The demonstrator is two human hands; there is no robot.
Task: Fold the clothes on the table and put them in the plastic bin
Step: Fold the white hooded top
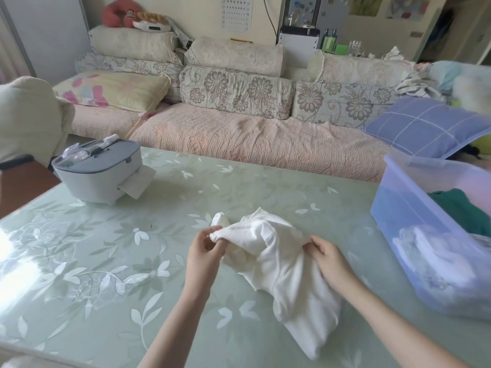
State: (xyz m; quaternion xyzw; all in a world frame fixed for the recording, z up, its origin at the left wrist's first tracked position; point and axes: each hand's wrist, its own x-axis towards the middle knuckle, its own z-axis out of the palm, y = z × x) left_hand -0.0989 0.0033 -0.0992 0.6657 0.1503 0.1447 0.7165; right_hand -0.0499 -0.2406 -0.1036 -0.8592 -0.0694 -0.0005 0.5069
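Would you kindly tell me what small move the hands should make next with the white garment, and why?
Probably draw both hands apart and lay the white garment flat on the table. It is bunched and creased, not yet folded. The left hand pinches one edge and the right hand grips the opposite side, so spreading it seems needed before any fold or the plastic bin.

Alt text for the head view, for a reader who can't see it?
A crumpled white garment lies on the floral green table; the left hand pinches one edge, the right hand grips its middle. A plastic bin holding clothes sits to the right.
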